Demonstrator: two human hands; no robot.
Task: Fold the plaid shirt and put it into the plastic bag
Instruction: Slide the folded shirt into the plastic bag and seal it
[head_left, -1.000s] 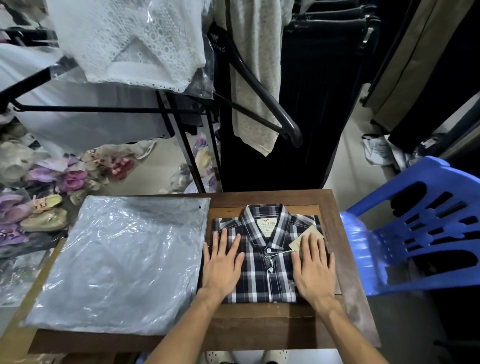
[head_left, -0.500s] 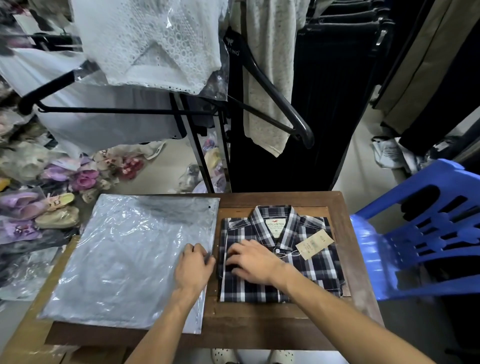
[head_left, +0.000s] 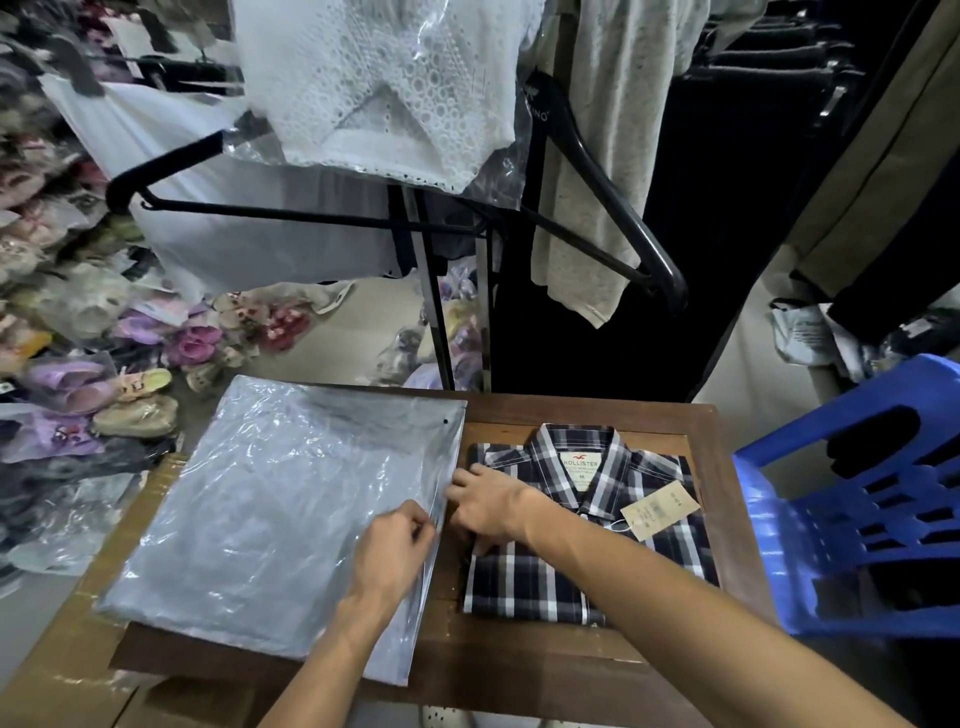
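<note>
Wooden tabletop (head_left: 571, 670) held the folded plaid shirt (head_left: 587, 525); both hands, left hand (head_left: 397, 543) and right hand (head_left: 488, 501), pinched the plastic bag (head_left: 270, 509) edge.

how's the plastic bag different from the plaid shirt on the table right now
The plastic bag is clear, crinkled and apparently empty; the plaid shirt is opaque navy-and-white check, folded thick. The bag covers more table and overhangs its left edge; the shirt sits fully on it. Both lie flat, side by side.

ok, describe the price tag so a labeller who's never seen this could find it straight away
Start at the wooden table beside the blue plastic chair. On its right half lies the folded plaid shirt. The price tag is the tan card on string lying just below the collar, toward the chair; unlike the white neck label, it lies loose on the fabric.
</note>
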